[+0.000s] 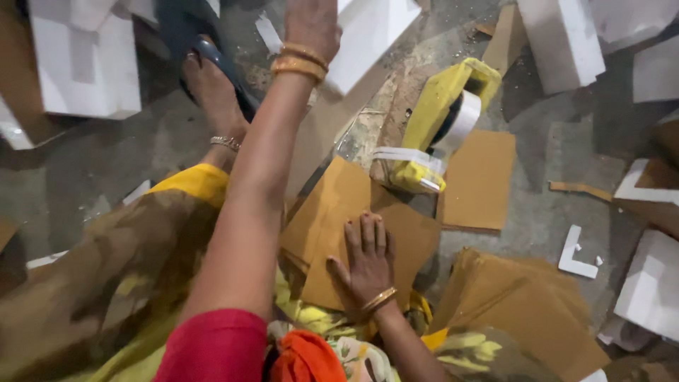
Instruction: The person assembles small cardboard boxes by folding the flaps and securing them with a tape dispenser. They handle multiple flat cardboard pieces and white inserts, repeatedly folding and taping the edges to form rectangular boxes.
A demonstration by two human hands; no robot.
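My right hand [366,260] lies flat, fingers spread, on a pile of brown cardboard sheets [332,212] on the floor in front of my lap. My left arm stretches far forward. My left hand [311,25] is at the top edge, next to a white foam block [368,35]; its fingers are cut off by the frame, so its grip is hidden. A yellow tape dispenser [438,120] with a white tape roll lies just beyond the cardboard sheets, to the right of my left arm.
My foot in a blue sandal [212,78] rests on the grey floor at upper left. White foam blocks [85,64] [562,39] lie around. More brown cardboard [481,180] and a stack of it [523,304] sit at right, with white scraps [574,255].
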